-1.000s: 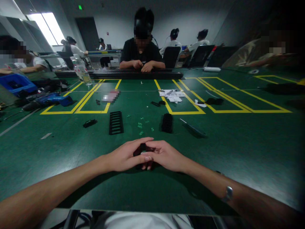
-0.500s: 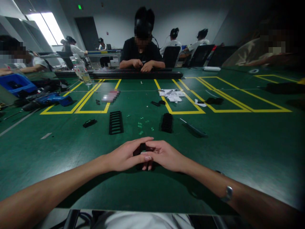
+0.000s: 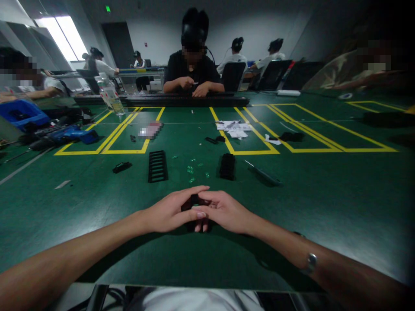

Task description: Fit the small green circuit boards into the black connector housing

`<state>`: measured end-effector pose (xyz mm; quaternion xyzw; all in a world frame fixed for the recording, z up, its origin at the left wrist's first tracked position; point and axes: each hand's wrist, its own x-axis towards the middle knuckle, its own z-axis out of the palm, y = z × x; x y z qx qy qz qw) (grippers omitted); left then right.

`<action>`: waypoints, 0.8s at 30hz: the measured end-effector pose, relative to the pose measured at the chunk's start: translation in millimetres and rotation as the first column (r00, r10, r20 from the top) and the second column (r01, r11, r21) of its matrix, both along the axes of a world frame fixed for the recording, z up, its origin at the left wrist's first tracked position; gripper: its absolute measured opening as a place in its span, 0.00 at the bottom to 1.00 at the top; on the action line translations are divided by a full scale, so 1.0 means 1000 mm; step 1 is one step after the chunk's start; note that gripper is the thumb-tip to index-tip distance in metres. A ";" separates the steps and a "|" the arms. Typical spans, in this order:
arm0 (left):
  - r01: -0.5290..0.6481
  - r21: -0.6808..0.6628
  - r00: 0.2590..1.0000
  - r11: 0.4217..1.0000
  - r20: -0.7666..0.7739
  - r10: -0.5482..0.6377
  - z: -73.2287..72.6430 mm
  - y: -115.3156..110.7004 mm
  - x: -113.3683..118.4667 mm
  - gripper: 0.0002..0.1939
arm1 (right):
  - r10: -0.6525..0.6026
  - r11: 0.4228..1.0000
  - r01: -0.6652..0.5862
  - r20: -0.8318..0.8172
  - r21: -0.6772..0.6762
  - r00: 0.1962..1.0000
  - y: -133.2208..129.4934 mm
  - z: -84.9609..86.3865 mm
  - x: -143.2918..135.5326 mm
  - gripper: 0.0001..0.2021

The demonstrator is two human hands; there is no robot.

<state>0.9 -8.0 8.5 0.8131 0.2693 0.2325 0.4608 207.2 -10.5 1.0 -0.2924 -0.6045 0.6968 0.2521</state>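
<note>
My left hand [image 3: 175,210] and my right hand [image 3: 222,210] meet over the near part of the green table [image 3: 311,207]. Between them they hold a small black part [image 3: 195,199], mostly hidden by the fingers, with a bit of green showing on it. The thumbs touch in front of it. Beyond the hands lie a black slotted tray [image 3: 157,166] on the left, several small green pieces [image 3: 190,169] in the middle and a dark ribbed block [image 3: 227,166] on the right.
A screwdriver [image 3: 264,173] lies right of the block, a small black part [image 3: 122,167] left of the tray. Farther off are white paper [image 3: 235,128], a plastic bottle [image 3: 112,97], a blue tool [image 3: 76,134] and a long black bar [image 3: 188,101]. A person sits opposite.
My hands have barely moved around the black part. Across the table, one hand of the seated person has shifted slightly.
</note>
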 end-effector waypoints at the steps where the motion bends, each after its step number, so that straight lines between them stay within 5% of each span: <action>1: 0.004 -0.003 1.000 1.000 0.003 -0.004 0.000 0.000 0.000 0.33 | 0.000 1.000 0.000 0.000 0.002 1.000 0.000 0.000 0.000 0.08; 16: -0.029 0.125 1.000 0.992 -0.006 0.030 0.000 0.003 0.001 0.31 | -0.001 1.000 0.000 0.021 0.024 1.000 0.000 -0.001 0.001 0.10; 24: -0.078 0.193 0.995 0.978 0.073 0.065 -0.006 0.003 0.000 0.39 | -0.015 1.000 0.015 0.016 0.001 1.000 0.003 0.002 0.002 0.15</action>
